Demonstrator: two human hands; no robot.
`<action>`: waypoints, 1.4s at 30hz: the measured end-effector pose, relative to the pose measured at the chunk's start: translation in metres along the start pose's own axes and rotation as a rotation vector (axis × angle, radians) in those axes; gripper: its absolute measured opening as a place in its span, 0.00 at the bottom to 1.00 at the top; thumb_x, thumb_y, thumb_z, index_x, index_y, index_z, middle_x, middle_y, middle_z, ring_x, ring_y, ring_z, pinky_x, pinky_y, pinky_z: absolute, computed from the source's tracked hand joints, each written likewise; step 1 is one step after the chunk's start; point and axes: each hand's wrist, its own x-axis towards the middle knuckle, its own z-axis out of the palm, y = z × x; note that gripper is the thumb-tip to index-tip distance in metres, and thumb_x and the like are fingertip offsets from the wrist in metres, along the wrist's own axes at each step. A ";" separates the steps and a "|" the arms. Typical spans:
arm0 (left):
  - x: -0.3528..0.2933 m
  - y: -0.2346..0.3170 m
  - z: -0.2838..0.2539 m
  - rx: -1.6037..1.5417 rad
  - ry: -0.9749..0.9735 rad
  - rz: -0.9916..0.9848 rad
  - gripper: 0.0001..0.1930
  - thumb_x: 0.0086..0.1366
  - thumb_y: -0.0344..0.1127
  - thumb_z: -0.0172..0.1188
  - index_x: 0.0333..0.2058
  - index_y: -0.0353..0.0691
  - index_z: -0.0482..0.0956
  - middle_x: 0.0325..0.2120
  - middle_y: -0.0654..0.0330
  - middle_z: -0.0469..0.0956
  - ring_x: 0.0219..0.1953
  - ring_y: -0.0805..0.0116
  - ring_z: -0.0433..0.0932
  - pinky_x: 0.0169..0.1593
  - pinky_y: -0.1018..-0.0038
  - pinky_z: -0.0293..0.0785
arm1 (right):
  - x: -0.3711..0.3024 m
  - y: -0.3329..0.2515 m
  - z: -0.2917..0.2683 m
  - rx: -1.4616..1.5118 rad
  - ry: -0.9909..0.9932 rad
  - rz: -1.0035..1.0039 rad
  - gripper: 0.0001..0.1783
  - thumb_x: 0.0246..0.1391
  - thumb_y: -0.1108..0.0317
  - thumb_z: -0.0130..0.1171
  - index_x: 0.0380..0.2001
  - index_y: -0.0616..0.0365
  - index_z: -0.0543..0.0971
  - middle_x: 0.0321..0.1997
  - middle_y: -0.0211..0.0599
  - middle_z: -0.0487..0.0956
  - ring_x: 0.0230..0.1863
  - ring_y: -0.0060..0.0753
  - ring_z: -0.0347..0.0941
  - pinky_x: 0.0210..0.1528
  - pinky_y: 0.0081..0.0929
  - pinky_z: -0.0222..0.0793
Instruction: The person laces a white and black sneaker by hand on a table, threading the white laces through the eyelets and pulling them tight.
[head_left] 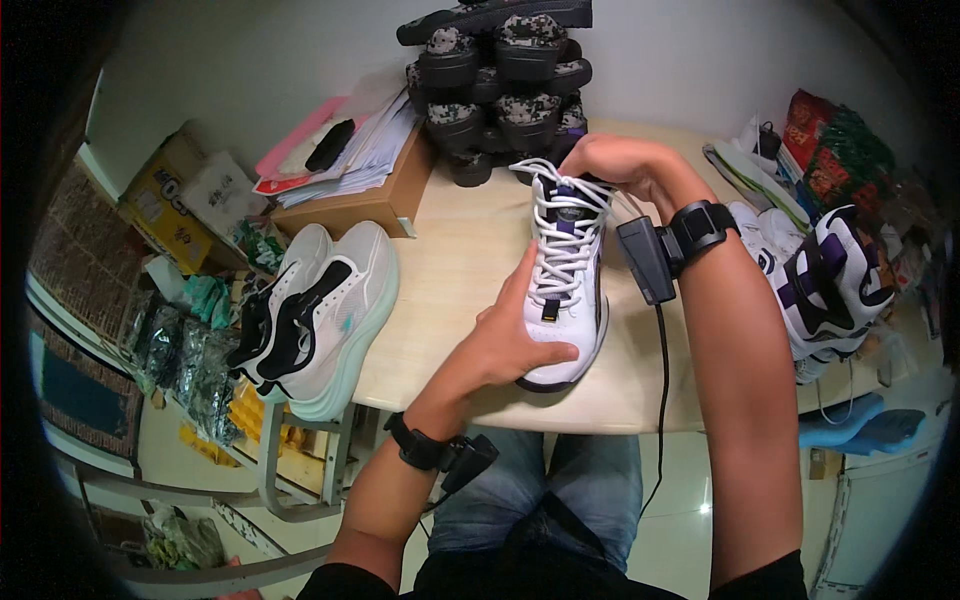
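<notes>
A pale table (455,260) carries the work; at its back stands a stack (528,115) of dark, camouflage-patterned footwear; left of that sits a box (405,185) topped with papers (375,165); nearer, a pale pair (335,325) with mint soles rests at the left edge; white-and-purple footwear (830,270) lies at the right, beyond the forearm.

The shoe (565,340) in hand is on the table at its near edge, toe toward the person, laces (570,240) threaded up to the collar; the step looks like steadying it while the collar or heel is handled; going on would seem to call for a firm toe and free fingers at the collar.

The hands are apart, one at each end; the left hand (500,340) is clamped on the forefoot, thumb across the toe, index finger along the side; the right hand (625,165) bends inward at the wrist, behind the collar, its fingertips hidden, so I cannot tell whether they grip; each wrist wears a black strap, the right one (703,230) above the left one (415,445) in view.
</notes>
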 end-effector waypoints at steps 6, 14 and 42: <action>0.007 0.007 -0.014 -0.336 -0.125 0.018 0.62 0.42 0.32 0.76 0.68 0.34 0.38 0.61 0.54 0.61 0.61 0.67 0.61 0.64 0.71 0.56 | -0.007 0.012 0.006 0.275 0.193 -0.063 0.11 0.54 0.71 0.53 0.27 0.65 0.82 0.25 0.37 0.80 0.23 0.27 0.73 0.28 0.28 0.68; -0.004 0.014 -0.016 0.305 0.067 0.174 0.42 0.50 0.32 0.70 0.63 0.37 0.59 0.57 0.49 0.67 0.59 0.55 0.67 0.61 0.66 0.62 | -0.007 0.018 0.006 0.197 0.369 0.046 0.09 0.54 0.70 0.54 0.31 0.65 0.80 0.30 0.38 0.80 0.29 0.30 0.74 0.32 0.33 0.70; -0.006 0.028 0.001 0.497 0.366 0.265 0.20 0.58 0.35 0.61 0.50 0.38 0.73 0.50 0.46 0.70 0.50 0.48 0.72 0.53 0.62 0.69 | -0.021 0.010 0.017 0.220 0.393 0.134 0.12 0.55 0.66 0.55 0.32 0.65 0.80 0.31 0.38 0.80 0.30 0.31 0.74 0.32 0.33 0.69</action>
